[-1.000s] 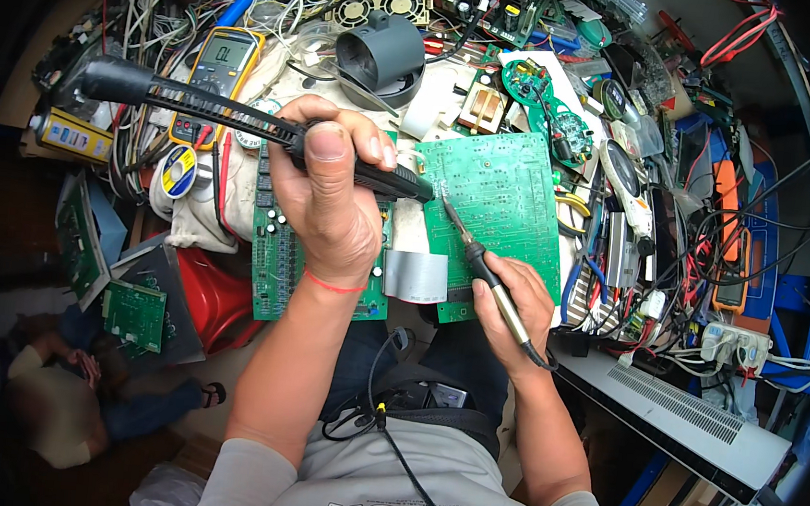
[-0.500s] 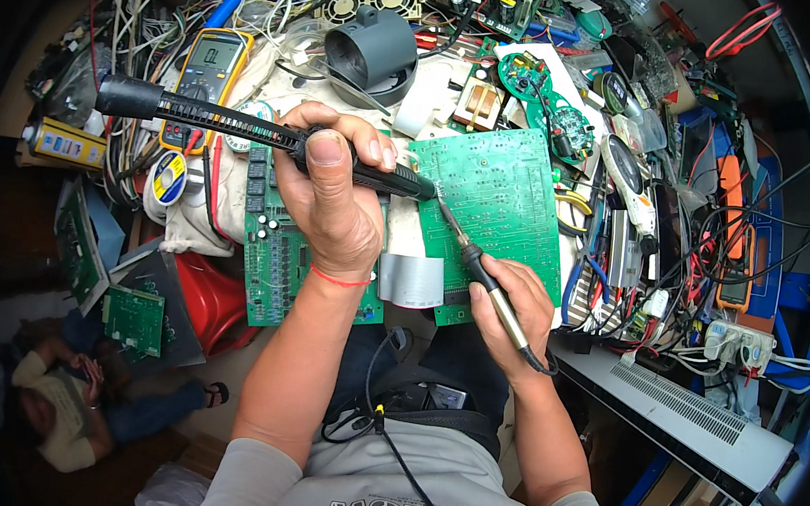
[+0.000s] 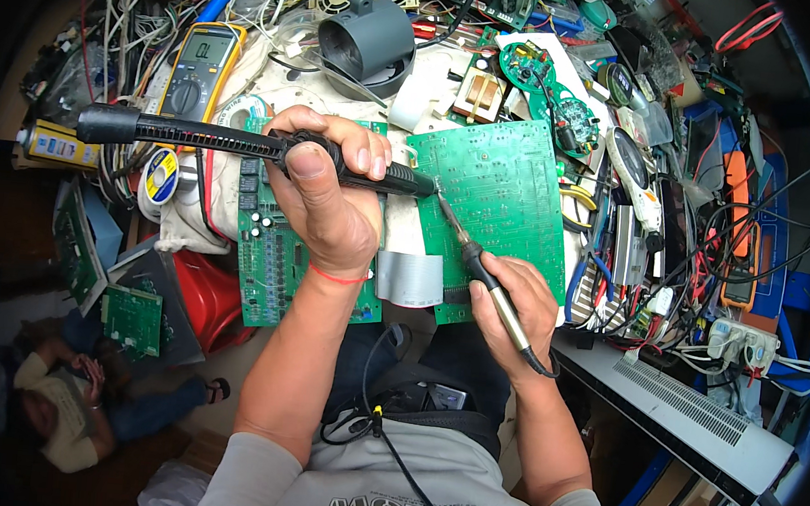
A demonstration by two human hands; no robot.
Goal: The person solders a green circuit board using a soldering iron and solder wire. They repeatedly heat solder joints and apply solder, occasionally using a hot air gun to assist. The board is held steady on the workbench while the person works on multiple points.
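My left hand (image 3: 333,189) is wrapped round a black desoldering pump (image 3: 208,137), thumb on top. Its nozzle end touches down or hovers close to the bare solder side of a green circuit board (image 3: 515,205). In my right hand (image 3: 520,316) is a soldering iron (image 3: 485,277), gripped like a pen. The iron's tip meets the same spot beside the pump nozzle; the exact contact is too small to make out. A grey ribbon cable (image 3: 410,280) joins this board to a second green board (image 3: 273,275) full of components, partly hidden under my left hand and forearm.
A yellow multimeter (image 3: 201,71) and a solder spool (image 3: 162,176) lie to the left. Behind the boards are a grey cylindrical holder (image 3: 370,43) and tangled wires. Pliers (image 3: 579,196), tools and cables crowd the right. A person (image 3: 75,388) is at lower left.
The outer end of the pump has dipped toward me, so it lies flatter. Both tool tips stay at the same place on the board. The view has shifted slightly.
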